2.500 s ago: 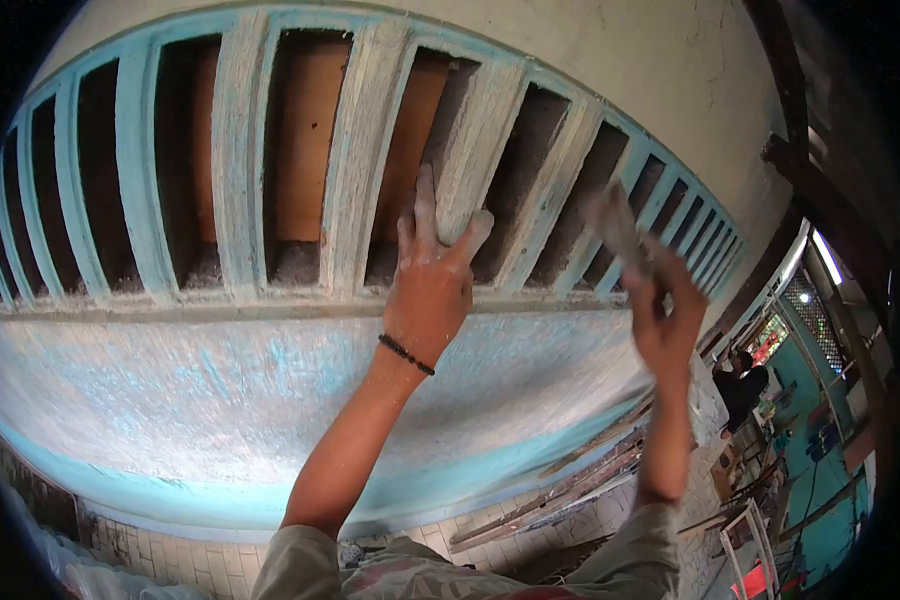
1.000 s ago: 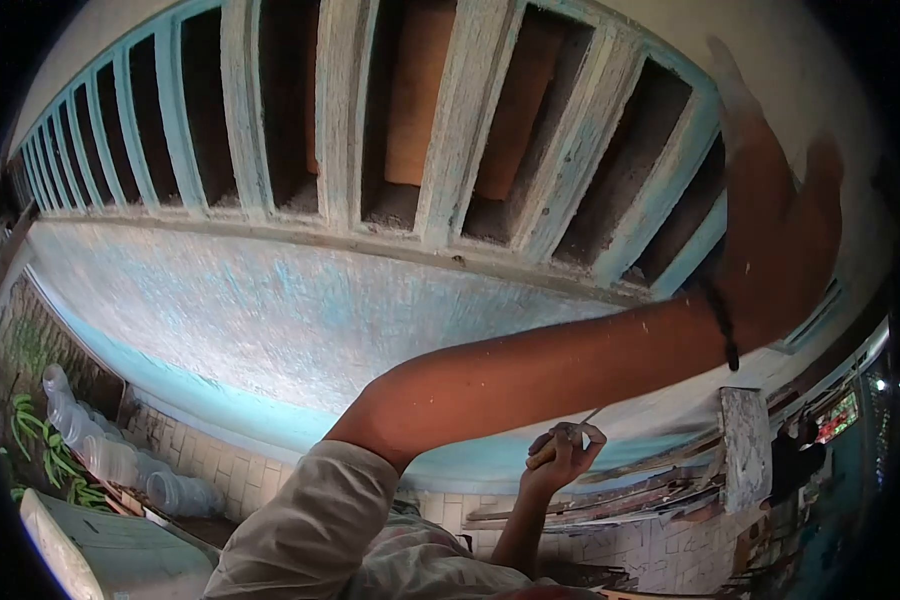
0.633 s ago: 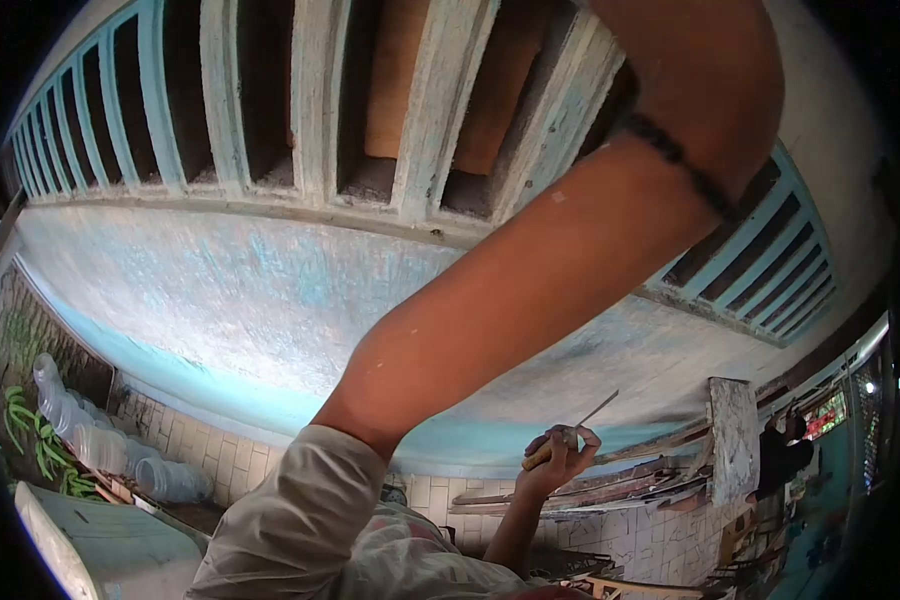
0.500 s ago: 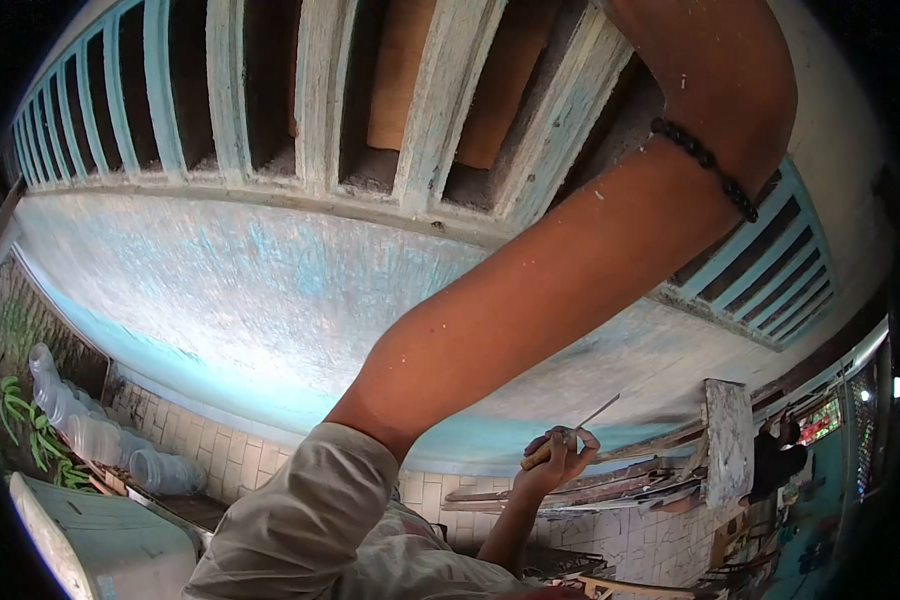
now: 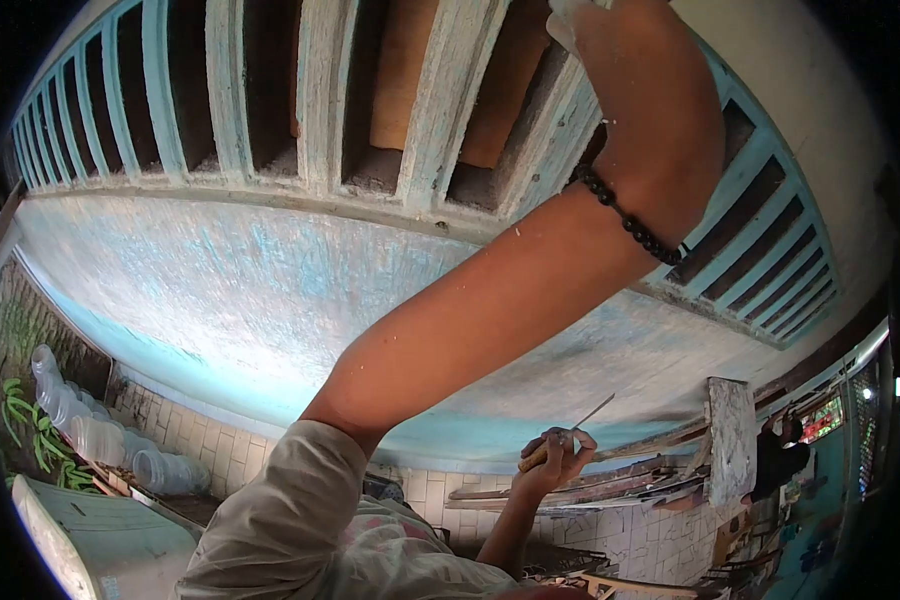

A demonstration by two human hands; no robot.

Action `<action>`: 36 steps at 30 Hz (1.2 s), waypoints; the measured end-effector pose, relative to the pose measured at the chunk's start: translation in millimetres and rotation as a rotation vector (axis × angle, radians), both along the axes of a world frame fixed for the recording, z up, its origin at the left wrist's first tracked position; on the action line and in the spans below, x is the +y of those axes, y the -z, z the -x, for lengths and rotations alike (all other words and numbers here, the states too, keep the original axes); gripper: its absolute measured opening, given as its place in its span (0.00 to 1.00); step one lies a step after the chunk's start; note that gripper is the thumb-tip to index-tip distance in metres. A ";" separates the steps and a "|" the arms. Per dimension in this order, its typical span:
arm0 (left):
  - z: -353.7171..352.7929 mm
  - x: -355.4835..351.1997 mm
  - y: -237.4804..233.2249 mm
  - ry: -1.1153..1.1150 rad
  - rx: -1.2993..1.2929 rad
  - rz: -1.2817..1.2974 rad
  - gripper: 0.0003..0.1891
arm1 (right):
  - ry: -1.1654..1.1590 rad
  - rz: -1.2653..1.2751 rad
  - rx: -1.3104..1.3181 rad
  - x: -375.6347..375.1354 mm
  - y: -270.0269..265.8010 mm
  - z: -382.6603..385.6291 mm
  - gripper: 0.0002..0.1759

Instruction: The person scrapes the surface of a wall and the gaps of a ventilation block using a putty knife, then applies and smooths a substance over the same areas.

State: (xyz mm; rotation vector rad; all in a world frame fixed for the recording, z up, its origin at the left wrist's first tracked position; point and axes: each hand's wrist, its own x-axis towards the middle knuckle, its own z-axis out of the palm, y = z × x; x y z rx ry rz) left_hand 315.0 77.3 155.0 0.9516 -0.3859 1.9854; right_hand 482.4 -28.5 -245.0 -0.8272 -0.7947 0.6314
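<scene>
My left hand (image 5: 638, 105) is at the slat (image 5: 440, 110), finger spread indeterminate; right fingers (image 5: 567, 442) clamp scraper (image 5: 588, 418). Next: raise scraper.

Blue slatted vent (image 5: 320, 100) tops a scraped wall (image 5: 220, 290) over white tiles (image 5: 220, 455).

1. Left hand (image 5: 645, 110): fingers cut off at the upper edge; grip undetermined.
2. Left forearm (image 5: 490, 310) hides part of the slatted vent (image 5: 440, 90).
3. Tool (image 5: 568, 440) in right hand (image 5: 555, 462): blade too small to identify.
4. Distant person (image 5: 775, 462): dark, indistinct.
</scene>
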 end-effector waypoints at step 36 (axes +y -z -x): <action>77.7 1.5 79.8 -1.271 0.811 -0.664 0.12 | 0.567 -0.659 -1.078 74.0 -213.9 -80.6 0.19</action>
